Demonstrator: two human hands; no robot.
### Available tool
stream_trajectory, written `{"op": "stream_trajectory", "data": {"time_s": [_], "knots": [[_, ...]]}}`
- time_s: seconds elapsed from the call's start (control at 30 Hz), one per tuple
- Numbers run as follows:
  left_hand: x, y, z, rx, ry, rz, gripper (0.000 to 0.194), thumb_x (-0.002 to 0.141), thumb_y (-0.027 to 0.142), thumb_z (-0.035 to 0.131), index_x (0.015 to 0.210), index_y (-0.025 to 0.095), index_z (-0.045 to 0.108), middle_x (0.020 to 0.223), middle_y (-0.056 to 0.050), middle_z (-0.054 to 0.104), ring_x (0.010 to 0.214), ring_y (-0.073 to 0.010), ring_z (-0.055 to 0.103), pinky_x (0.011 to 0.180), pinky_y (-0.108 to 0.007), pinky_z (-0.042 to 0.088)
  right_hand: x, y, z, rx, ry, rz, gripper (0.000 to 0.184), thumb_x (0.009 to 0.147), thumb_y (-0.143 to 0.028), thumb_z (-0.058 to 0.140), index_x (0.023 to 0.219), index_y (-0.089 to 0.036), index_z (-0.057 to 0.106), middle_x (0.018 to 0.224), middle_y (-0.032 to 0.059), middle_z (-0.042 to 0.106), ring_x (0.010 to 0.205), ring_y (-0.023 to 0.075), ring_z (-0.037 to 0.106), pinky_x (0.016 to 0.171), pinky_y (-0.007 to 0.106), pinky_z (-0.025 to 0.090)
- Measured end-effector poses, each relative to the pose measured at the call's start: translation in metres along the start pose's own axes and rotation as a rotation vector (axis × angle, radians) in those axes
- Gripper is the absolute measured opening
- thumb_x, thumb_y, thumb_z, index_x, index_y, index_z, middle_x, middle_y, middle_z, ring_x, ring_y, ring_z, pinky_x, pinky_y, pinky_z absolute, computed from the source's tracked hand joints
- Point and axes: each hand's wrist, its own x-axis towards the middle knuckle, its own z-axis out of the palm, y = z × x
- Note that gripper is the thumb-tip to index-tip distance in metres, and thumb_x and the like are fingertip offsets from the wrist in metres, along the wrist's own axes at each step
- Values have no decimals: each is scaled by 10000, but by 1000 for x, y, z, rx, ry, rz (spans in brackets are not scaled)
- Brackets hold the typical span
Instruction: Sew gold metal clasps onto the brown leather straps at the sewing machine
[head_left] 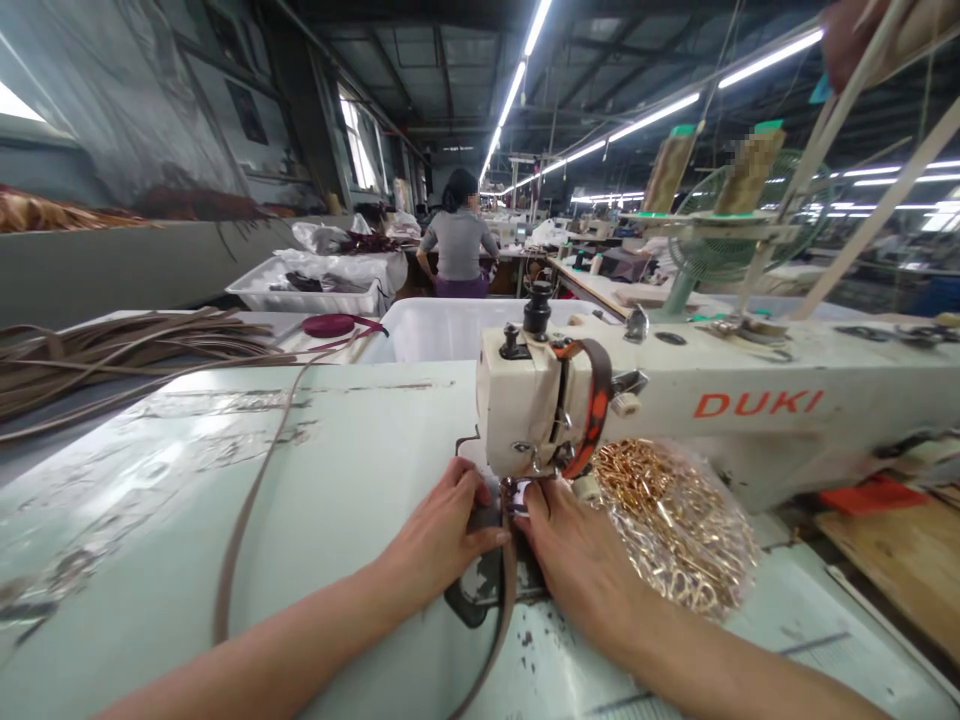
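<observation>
A cream sewing machine (525, 400) stands over the table, its presser foot (516, 495) low between my hands. A narrow brown strap (504, 610) runs from below the foot toward me and curves down past the table's front. My left hand (448, 525) lies left of the foot, fingers curled and thumb against the strap, holding it. Close on the foot's right side is my right hand (574, 550), fingertips pressed together at the stitching spot. What those fingertips pinch is hidden by the hand and the foot.
A clear bag of gold metal clasps (675, 530) lies beneath the machine arm. Many brown straps (127, 365) are piled at left, and one long strap (244, 520) crosses the tabletop. White bins (420, 330) stand behind the table; a person (459, 240) sits farther back. Thread cones (667, 170) rise at right.
</observation>
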Motion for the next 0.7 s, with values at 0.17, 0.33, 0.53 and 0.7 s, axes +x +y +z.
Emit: {"op": "stream_trajectory", "data": {"time_s": [0.17,0.33,0.53,0.7], "knots": [[1,0,1,-1,5,12,236,733,207,663,842,197,454,986,-15,430,846,-175,489,755,-324,407,5,-2,-1,2,-25,-14,218,903,-83,454,1115,-106,501,1005,142,605,928,307,609,636,394,544],[1,-2,2,8,5,8,261,731,223,668,875,198,452,979,-18,435,856,-187,493,761,-334,416,6,-2,2,12,-20,-9,313,861,-27,461,1163,-110,479,1025,134,610,926,283,612,652,357,525],[-2,0,2,37,-1,24,342,774,265,650,1053,194,465,976,-28,436,870,-208,500,775,-359,435,3,2,4,108,17,-5,275,920,-146,432,1194,-144,462,975,103,643,713,230,637,536,315,470],[-5,4,-3,82,4,107,350,806,247,638,1112,208,472,1113,-55,457,1021,-226,501,882,-364,427,-4,33,-9,102,69,-5,348,843,-434,633,1066,-170,596,911,84,653,726,252,638,561,320,461]]}}
